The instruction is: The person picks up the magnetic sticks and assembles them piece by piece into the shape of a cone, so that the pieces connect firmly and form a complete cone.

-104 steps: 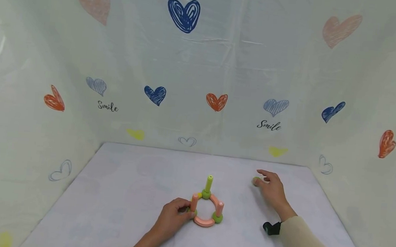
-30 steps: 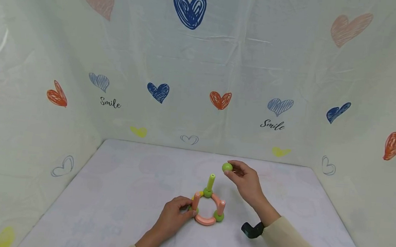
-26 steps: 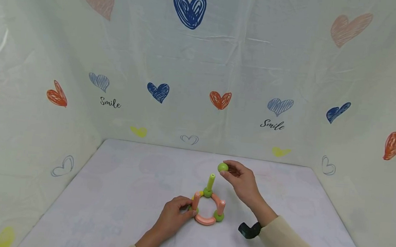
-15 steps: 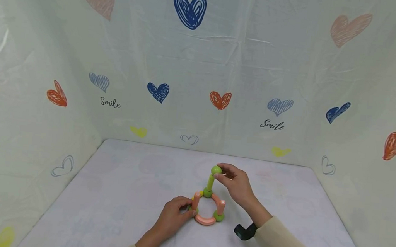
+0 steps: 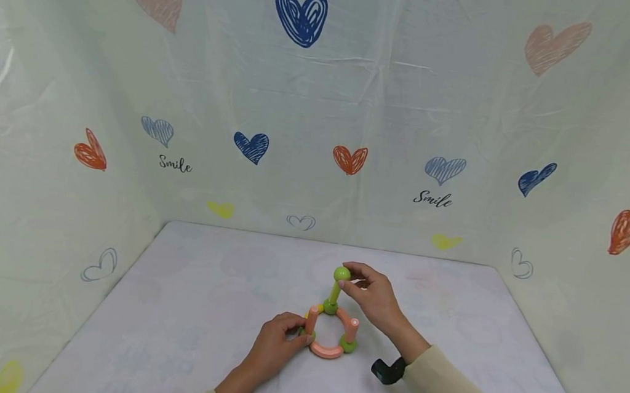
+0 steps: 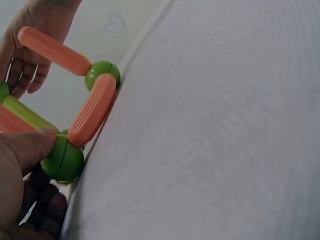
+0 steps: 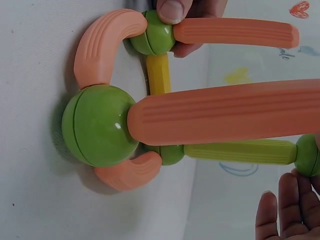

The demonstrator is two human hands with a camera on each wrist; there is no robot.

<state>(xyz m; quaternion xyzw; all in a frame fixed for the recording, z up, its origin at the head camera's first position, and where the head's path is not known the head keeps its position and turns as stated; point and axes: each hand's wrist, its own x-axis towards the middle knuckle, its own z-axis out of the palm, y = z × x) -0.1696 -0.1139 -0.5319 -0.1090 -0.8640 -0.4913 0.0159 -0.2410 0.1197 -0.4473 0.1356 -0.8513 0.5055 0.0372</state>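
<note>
A ring of curved salmon bars [image 5: 326, 351] and a yellow bar [image 7: 159, 75], joined by green balls, lies on the white table. Two salmon rods and a lime rod [image 7: 240, 151] stand up from its balls. At the ring's left side, my left hand [image 5: 277, 344] pinches a green ball [image 6: 64, 159], thumb on top in the left wrist view. My right hand [image 5: 375, 295] holds another green ball [image 5: 342, 274] by thumb and fingers at the tip of the lime rod. That ball touches the rod's end. The front right salmon rod [image 5: 351, 331] has a bare top.
A black wrist camera [image 5: 387, 371] hangs below my right wrist, just above the table. Behind the table's back edge hangs a pale curtain [image 5: 388, 116] printed with hearts, which also lines both sides.
My right hand took the green ball from the back right, carried it left and lowered it onto the lime rod's tip. My left hand has stayed at the ring.
</note>
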